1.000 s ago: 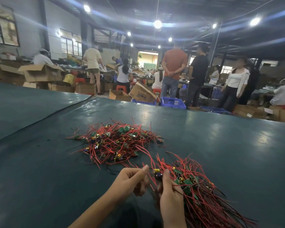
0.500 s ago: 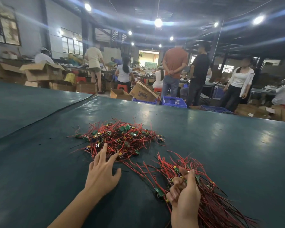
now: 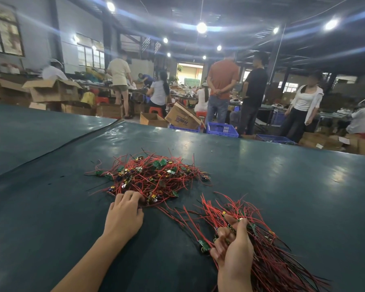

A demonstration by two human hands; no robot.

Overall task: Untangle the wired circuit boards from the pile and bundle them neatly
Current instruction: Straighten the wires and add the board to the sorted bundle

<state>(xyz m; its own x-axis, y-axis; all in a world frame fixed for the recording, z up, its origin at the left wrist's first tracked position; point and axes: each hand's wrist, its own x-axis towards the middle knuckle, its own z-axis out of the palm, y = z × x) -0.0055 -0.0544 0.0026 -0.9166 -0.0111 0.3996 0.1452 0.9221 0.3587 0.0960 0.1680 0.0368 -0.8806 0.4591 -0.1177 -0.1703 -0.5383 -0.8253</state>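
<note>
A tangled pile [image 3: 152, 175] of small green circuit boards with red and black wires lies on the dark green table [image 3: 282, 186]. My left hand [image 3: 124, 213] reaches into the pile's near edge, its fingertips curled into the wires; what they hold is hidden. To the right, my right hand [image 3: 234, 247] grips a sorted bundle [image 3: 268, 256] of boards and wires, whose wire ends fan out toward the lower right. One green board [image 3: 203, 245] hangs out of the bundle just left of that hand.
A seam [image 3: 72, 140] in the table cover runs diagonally at the left. Beyond the far table edge stand several people, cardboard boxes [image 3: 53, 89] and blue plastic crates [image 3: 221, 129].
My left hand left the bundle, moved forward to the pile and now digs its fingertips into the near edge. My right hand keeps its grip on the bundle and has shifted slightly right.
</note>
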